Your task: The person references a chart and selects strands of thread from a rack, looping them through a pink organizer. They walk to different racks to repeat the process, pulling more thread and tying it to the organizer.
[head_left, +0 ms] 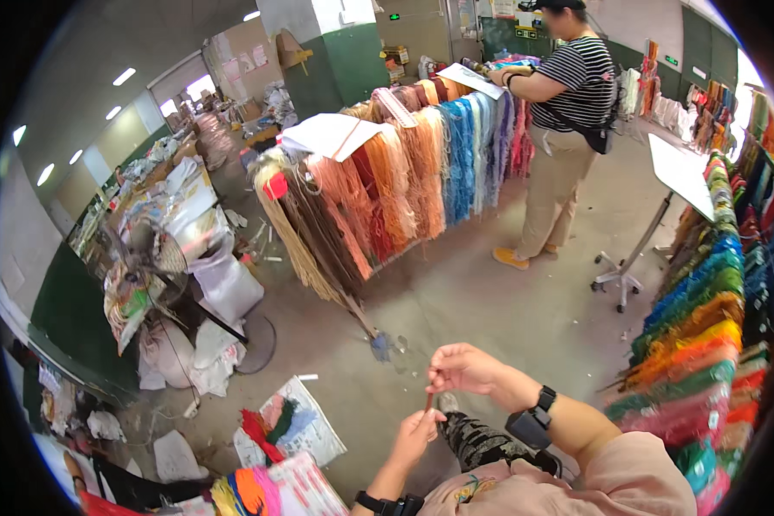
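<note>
In front of my body, a short, thin reddish-brown strand (429, 401), which looks like thread, runs between my two hands. My left hand (414, 434) pinches its lower end. Above it, the fingers of my right hand (466, 368) are closed at the upper end. Left of my hands, bundles of red, pink, green and blue yarn (271, 430) lie on a printed sheet (320, 439). Nearer me are yellow, orange and pink yarn bundles (254, 490) beside another printed sheet (305, 483).
A long rack of hanging yarn skeins (404, 185) stands ahead, with white papers (331, 135) on top. Beyond its right end stands a person in a striped shirt (574, 77). A wheeled stand (632, 258) and a colourful skein rack (697, 301) are at right, a floor fan (155, 249) at left.
</note>
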A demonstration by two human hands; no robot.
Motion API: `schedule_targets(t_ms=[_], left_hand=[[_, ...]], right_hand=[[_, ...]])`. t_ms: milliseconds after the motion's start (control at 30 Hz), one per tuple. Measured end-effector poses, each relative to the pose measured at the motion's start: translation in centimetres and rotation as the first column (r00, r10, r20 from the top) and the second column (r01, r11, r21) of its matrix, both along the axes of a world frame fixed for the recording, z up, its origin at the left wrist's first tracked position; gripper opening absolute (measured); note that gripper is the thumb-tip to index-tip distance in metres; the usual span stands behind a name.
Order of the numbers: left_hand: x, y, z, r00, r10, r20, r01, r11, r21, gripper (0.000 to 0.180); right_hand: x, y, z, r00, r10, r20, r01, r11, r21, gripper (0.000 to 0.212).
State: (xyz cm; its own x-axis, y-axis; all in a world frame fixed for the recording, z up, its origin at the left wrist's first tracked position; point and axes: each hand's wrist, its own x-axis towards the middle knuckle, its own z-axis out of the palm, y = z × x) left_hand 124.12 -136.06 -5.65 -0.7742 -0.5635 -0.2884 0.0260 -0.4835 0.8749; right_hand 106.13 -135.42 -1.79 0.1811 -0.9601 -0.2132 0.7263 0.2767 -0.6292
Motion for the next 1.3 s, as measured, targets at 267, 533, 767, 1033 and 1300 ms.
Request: schedule_targets(t_ms=[267, 533, 767, 1033, 1300], left_hand=[[-13.8, -14.3, 1.2, 0.963, -0.213, 0.167, 0.249, 0.939, -0.237, 0.027], [-27.7, -34.0, 16.5, 0.957, -0.259, 0.13, 0.286, 0.776, -0.562, 0.015], [-42.0, -53.3, 22.5, 0.996, 0.056, 0.066, 0.007, 0.703, -0.711, 0.013], [-51.2, -65.7, 18.9, 0.803, 0.472, 0.365, -0.238, 0.814, -0.53, 0.014], [-53.9, -65.3, 16.3, 0.87, 0.3, 0.392, -0.154, 0.919, -0.362, 0.013]], right_hand=[[-14.8, -11.2, 3.6, 0.981, -0.192, 0.032, 0.195, 0.973, -0.126, 0.007], [-34.2, -17.6, 9.4, 0.676, -0.72, -0.159, 0.656, 0.685, -0.317, 0.018], [-38.4, -33.9, 18.2, 0.286, -0.917, -0.278, 0.541, 0.394, -0.743, 0.011], [-48.5, -44.7, 9.6, 0.573, -0.741, -0.35, 0.66, 0.67, -0.339, 0.008], [-50.0, -60.6, 14.1, 0.511, -0.694, -0.507, 0.36, 0.709, -0.607, 0.016]])
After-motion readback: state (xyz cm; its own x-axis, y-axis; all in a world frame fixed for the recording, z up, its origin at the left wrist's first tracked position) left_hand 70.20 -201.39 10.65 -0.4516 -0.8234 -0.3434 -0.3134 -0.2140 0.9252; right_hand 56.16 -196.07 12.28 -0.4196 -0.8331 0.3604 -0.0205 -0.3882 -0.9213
